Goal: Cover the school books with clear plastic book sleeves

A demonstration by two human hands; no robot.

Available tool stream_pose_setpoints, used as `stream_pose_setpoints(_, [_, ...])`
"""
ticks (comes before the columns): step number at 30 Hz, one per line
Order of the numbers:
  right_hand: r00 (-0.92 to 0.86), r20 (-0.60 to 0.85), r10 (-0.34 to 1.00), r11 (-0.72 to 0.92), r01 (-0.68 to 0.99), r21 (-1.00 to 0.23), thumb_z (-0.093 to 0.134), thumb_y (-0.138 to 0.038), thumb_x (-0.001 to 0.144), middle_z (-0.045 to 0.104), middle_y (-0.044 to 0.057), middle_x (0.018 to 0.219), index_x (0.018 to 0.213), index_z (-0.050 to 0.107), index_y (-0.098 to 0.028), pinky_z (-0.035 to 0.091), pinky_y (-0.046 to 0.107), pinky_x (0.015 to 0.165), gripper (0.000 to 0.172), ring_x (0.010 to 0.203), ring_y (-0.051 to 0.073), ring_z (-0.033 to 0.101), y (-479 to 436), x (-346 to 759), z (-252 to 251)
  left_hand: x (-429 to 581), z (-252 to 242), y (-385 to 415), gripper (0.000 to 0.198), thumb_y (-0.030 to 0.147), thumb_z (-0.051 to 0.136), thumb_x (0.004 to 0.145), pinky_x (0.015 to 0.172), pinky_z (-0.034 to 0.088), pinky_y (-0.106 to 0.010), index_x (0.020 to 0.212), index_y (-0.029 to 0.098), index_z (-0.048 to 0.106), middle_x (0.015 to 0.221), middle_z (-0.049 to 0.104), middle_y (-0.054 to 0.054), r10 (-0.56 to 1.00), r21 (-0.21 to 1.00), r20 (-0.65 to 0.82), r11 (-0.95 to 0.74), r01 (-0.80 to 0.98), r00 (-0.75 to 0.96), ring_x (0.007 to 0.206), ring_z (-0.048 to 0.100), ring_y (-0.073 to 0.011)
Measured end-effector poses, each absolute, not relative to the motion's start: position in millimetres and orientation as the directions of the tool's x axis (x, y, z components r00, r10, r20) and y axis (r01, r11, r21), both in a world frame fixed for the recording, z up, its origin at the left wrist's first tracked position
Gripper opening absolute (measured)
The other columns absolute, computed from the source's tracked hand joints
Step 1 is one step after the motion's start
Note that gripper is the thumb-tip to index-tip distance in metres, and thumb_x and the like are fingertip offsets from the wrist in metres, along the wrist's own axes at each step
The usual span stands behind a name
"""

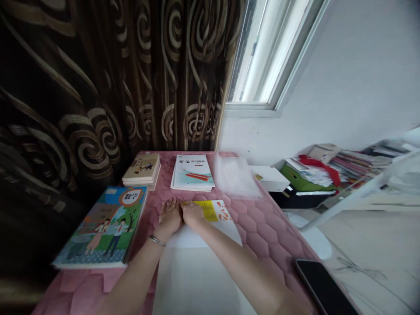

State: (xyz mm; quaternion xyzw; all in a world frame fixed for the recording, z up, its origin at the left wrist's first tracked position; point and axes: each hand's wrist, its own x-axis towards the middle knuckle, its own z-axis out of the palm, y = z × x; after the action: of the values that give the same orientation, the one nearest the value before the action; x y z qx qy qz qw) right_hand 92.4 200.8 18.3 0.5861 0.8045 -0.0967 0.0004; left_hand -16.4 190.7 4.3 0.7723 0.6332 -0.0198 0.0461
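My left hand (169, 215) lies flat, fingers stretched out, on the left edge of a white and yellow booklet (215, 212) in the middle of a pink quilted table cover (262, 232). Right beside it, my right hand (192, 213) presses palm-down on the same booklet, touching the left hand. A bracelet circles my left wrist. A large white sheet (193, 280) lies under my forearms, close to me.
A colourful textbook stack (105, 227) lies at the left. Behind it sits a brown book pile (142, 169), then a white-green booklet stack (193, 172) and clear plastic sleeves (236, 177). A dark phone (323, 286) rests at the right edge. Curtain behind; cluttered boxes at right.
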Motion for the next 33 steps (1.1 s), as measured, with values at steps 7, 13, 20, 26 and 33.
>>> stream_pose_setpoints(7, [-0.192, -0.066, 0.979, 0.187, 0.979, -0.080, 0.037, -0.009, 0.090, 0.061, 0.021, 0.127, 0.134, 0.057, -0.018, 0.050, 0.040, 0.086, 0.049, 0.108, 0.028, 0.064, 193.4, 130.8, 18.9, -14.1, -0.7, 187.7, 0.059, 0.024, 0.025, 0.094, 0.117, 0.015, -0.052, 0.149, 0.005, 0.028, 0.158, 0.023, -0.019, 0.985, 0.027, -0.092, -0.146, 0.989, 0.148, 0.146, 0.023, -0.0264])
stream_pose_setpoints(13, [-0.038, -0.060, 0.998, 0.035, 0.998, -0.050, 0.035, -0.009, 0.090, 0.065, 0.022, 0.117, 0.134, 0.057, -0.017, 0.051, 0.042, 0.080, 0.049, 0.102, 0.031, 0.066, 189.7, 194.5, 16.0, -12.8, -4.3, 190.2, 0.060, 0.031, 0.023, 0.096, 0.118, 0.013, -0.052, 0.151, 0.007, 0.025, 0.159, 0.016, -0.018, 0.988, 0.046, -0.114, -0.099, 0.994, 0.103, 0.147, 0.019, -0.0243])
stream_pose_setpoints(20, [0.018, -0.086, 0.996, -0.023, 0.998, -0.066, 0.063, -0.021, 0.081, 0.064, 0.017, 0.122, 0.135, 0.054, -0.023, 0.049, 0.034, 0.084, 0.055, 0.105, 0.027, 0.065, 189.9, 229.7, 11.4, -10.3, -7.3, 191.1, 0.060, 0.031, 0.022, 0.096, 0.117, 0.012, -0.054, 0.152, 0.010, 0.023, 0.160, 0.014, -0.018, 0.988, 0.037, -0.130, -0.082, 0.996, 0.087, 0.148, 0.016, -0.0264])
stream_pose_setpoints(26, [0.042, -0.112, 0.993, -0.052, 0.995, -0.082, 0.047, -0.018, 0.090, 0.065, 0.016, 0.122, 0.134, 0.055, -0.023, 0.051, 0.034, 0.079, 0.045, 0.101, 0.025, 0.068, 190.5, 230.7, 13.7, -7.1, -4.3, 188.8, 0.060, 0.030, 0.022, 0.095, 0.117, 0.012, -0.054, 0.152, 0.010, 0.024, 0.160, 0.013, -0.017, 0.990, 0.030, -0.124, -0.069, 0.997, 0.072, 0.148, 0.016, -0.0263])
stream_pose_setpoints(33, [0.031, -0.168, 0.985, -0.047, 0.995, -0.092, 0.038, -0.012, 0.090, 0.066, 0.017, 0.121, 0.139, 0.050, -0.019, 0.051, 0.033, 0.079, 0.050, 0.105, 0.025, 0.067, 193.6, 241.0, 7.6, -4.3, -2.1, 185.9, 0.061, 0.031, 0.024, 0.095, 0.117, 0.013, -0.056, 0.151, 0.006, 0.025, 0.159, 0.015, -0.020, 0.994, 0.005, -0.104, -0.029, 1.000, 0.029, 0.147, 0.017, -0.0295])
